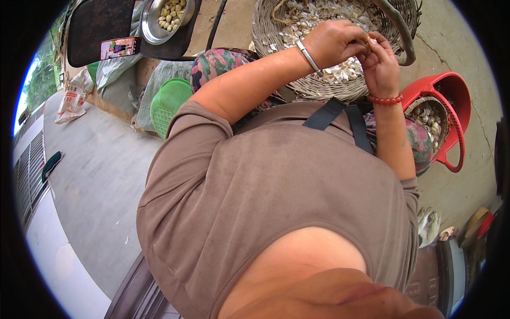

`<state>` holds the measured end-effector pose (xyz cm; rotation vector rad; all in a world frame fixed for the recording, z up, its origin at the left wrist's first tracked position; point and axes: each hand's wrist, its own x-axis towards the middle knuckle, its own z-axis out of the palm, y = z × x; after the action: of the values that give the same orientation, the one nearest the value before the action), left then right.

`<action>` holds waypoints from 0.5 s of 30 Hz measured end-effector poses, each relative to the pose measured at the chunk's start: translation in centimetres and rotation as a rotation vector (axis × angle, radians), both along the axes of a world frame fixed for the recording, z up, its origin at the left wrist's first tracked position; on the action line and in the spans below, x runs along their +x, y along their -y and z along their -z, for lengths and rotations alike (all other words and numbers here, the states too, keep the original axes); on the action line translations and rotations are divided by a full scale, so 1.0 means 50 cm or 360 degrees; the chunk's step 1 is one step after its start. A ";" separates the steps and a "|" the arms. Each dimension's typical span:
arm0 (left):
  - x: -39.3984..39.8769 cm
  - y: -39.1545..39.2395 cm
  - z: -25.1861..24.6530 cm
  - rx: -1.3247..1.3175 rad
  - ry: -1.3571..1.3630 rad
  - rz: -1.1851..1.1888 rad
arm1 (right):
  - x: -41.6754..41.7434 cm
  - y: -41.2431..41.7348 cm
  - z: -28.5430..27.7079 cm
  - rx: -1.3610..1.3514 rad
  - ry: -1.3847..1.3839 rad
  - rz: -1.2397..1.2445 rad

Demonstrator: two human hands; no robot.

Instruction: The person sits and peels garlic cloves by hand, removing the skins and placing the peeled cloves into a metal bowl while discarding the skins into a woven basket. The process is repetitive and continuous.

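Note:
My left hand (336,43), with a silver bangle at its wrist, and my right hand (381,63), with a red bead bracelet, meet over a wicker basket (267,30). Their fingertips pinch a small pale piece, apparently a garlic clove (373,41), mostly hidden by the fingers. Papery garlic skins (342,71) lie in the basket below. Peeled garlic cloves (171,16) sit in a metal bowl (150,30) at the upper left. Unpeeled garlic (429,115) fills a small woven basket (445,127) at the right.
The basket's thick handle (398,28) arches beside my right hand. A red plastic basket (458,95) holds the small woven one. At the left are a dark chair (99,24) bearing a phone (119,48), a green plastic basket (169,103) and a printed sack (75,97).

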<state>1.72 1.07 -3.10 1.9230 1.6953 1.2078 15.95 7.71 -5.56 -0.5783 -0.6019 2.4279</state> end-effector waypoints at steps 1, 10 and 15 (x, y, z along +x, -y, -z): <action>-0.001 0.001 0.002 -0.0072 0.0150 0.0021 | -0.001 0.001 -0.004 -0.0005 0.0017 -0.0002; -0.013 0.004 -0.031 -0.0423 0.0749 0.0165 | 0.003 0.000 -0.021 0.0092 0.0062 -0.0052; -0.003 -0.001 -0.016 -0.0503 0.1329 0.0052 | 0.006 -0.009 -0.017 0.0055 0.0115 0.0033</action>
<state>1.56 1.12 -2.30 1.0232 1.2776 1.3578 16.24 8.16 -4.72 -0.6573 -0.6631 2.3809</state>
